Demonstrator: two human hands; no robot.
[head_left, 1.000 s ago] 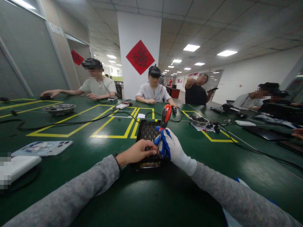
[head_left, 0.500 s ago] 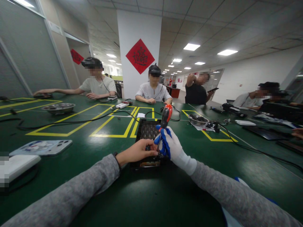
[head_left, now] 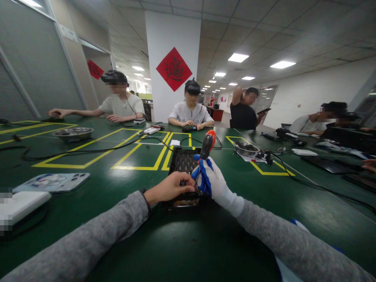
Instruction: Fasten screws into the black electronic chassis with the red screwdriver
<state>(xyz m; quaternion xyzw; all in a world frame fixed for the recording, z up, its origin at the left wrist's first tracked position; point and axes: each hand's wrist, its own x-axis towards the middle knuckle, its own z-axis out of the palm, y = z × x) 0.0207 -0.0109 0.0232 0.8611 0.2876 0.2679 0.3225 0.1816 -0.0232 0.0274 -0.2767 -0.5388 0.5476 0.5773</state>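
Observation:
In front of me on the green table lies a black open case (head_left: pixel 185 161) with rows of small studs inside. My right hand (head_left: pixel 216 183), in a white and blue glove, grips a screwdriver (head_left: pixel 208 144) with a red and black handle. The handle points up, and the shaft runs down into the near part of the case. Bare and closed, my left hand (head_left: pixel 170 188) has its fingertips pinched beside the shaft, over the case. What those fingers hold, if anything, is hidden, as is the screwdriver's tip.
A phone (head_left: pixel 54 183) and a white box (head_left: pixel 28 205) lie at the left. Metal bowls stand far left (head_left: pixel 73 134) and right (head_left: pixel 246 149). A black cable (head_left: pixel 96 151) crosses the table (head_left: pixel 141 243) behind the case. Several people sit around it.
Both my hands and the screwdriver keep nearly the same pose. Across the table, a person's hands have come together at a dark object. The person at far left has shifted an outstretched hand.

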